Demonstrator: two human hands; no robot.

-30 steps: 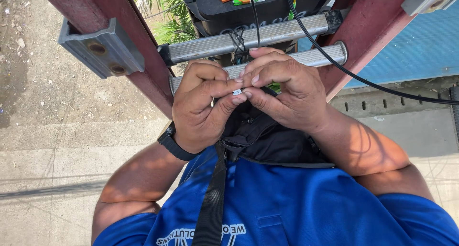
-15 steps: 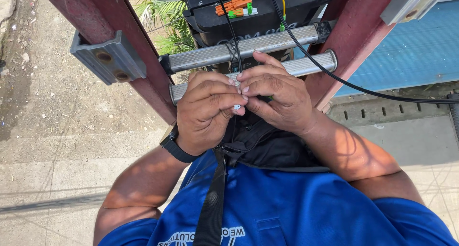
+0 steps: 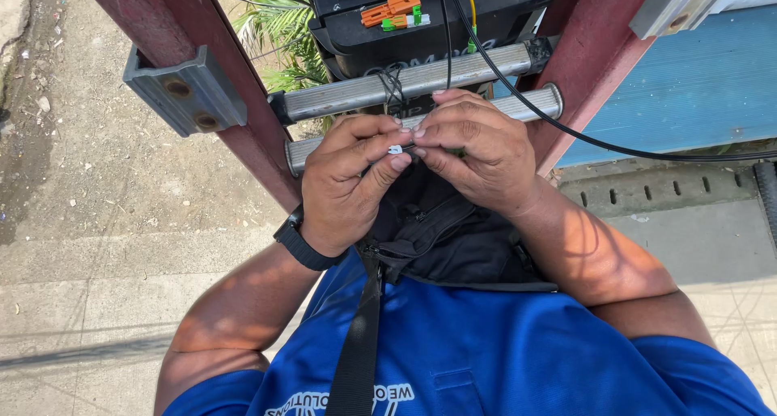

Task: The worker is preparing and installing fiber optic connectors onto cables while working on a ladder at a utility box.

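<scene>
A small white piece (image 3: 396,150) sits pinched between the fingertips of the 2 hands, just in front of the lower ladder rung (image 3: 534,104). Only a sliver of it shows, pale and blocky, with the rest hidden by the fingers. The left hand (image 3: 350,185) grips it from one side with thumb and forefinger, the right hand (image 3: 473,153) from the other. Its exact shape is too small to tell.
</scene>
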